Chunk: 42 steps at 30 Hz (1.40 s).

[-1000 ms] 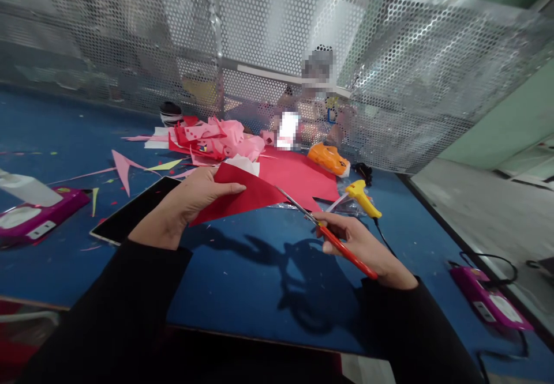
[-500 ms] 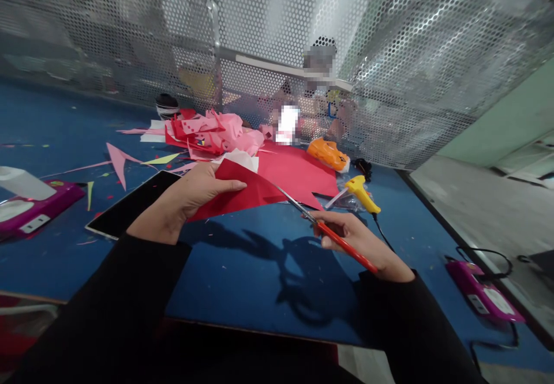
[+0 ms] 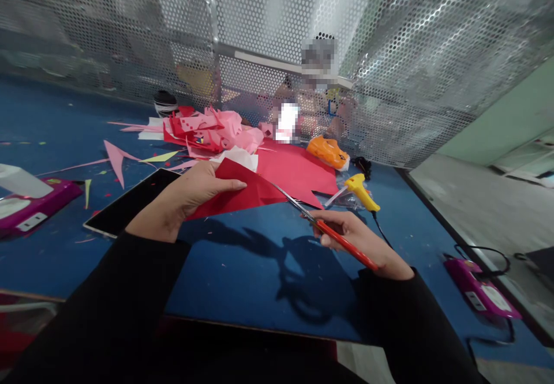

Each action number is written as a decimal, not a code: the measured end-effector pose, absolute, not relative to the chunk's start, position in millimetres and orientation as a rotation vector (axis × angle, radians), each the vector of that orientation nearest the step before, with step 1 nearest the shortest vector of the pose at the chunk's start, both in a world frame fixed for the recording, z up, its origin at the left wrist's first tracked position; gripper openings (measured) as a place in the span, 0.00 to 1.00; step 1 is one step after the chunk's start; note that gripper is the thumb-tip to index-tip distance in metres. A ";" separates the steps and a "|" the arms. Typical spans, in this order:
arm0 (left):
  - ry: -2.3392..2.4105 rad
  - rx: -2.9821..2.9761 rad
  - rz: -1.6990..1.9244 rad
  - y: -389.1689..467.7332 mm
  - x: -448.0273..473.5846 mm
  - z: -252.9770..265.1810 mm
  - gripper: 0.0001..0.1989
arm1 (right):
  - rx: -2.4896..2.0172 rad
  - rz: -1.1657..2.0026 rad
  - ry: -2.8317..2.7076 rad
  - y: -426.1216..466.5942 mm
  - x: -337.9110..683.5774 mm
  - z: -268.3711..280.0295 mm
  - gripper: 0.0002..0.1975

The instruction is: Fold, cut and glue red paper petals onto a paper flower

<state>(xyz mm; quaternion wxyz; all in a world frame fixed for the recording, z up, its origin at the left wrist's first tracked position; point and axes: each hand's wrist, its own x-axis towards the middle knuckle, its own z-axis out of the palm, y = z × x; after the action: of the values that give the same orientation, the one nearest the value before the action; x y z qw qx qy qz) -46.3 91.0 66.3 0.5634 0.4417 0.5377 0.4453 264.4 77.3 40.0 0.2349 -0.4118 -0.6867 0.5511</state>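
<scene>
My left hand (image 3: 194,194) pinches a folded piece of red paper (image 3: 255,191) above the blue table, thumb on top and fingers underneath. In my right hand (image 3: 352,237) is a pair of scissors (image 3: 341,244) with red handles. Their blades point to the upper left and meet the right edge of the red paper; whether they are parted I cannot tell. Behind the held piece lies a larger red sheet (image 3: 298,168). Shadows of the hands and scissors fall on the table below.
Pink and red paper scraps (image 3: 225,130) heap at the back. A yellow glue gun (image 3: 363,191) and an orange package (image 3: 328,152) lie to the right. A black tablet (image 3: 130,205) is beside my left forearm. Purple power strips (image 3: 480,292) sit at both sides; a perforated metal screen (image 3: 268,21) stands behind.
The view has shifted very slightly. Both hands, the red paper and the scissors keep nearly the same positions.
</scene>
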 end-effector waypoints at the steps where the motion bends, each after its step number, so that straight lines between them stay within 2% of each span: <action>1: 1.263 1.038 1.039 91.6 -46.4 65.8 0.16 | -1.134 1.520 -1.877 77.5 264.3 39.2 0.27; 13: 1.251 1.040 1.015 95.6 -48.4 59.5 0.17 | -1.182 1.569 -1.817 75.1 260.7 40.9 0.25; 24: 1.256 1.039 0.990 98.0 -51.3 57.1 0.19 | -1.167 1.561 -1.872 75.8 260.6 41.2 0.30; 33: 1.288 1.031 0.977 92.2 -47.1 66.1 0.13 | -1.150 1.555 -1.861 76.1 260.6 39.3 0.27; 42: 1.306 1.056 0.992 93.8 -49.2 64.7 0.13 | -1.135 1.507 -1.926 76.3 264.3 39.7 0.35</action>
<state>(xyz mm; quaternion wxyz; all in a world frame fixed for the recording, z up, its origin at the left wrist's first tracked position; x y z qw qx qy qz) -49.2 93.8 64.7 0.5611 0.4482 0.5542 0.4210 264.3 76.3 39.7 0.2209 -0.4104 -0.6967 0.5453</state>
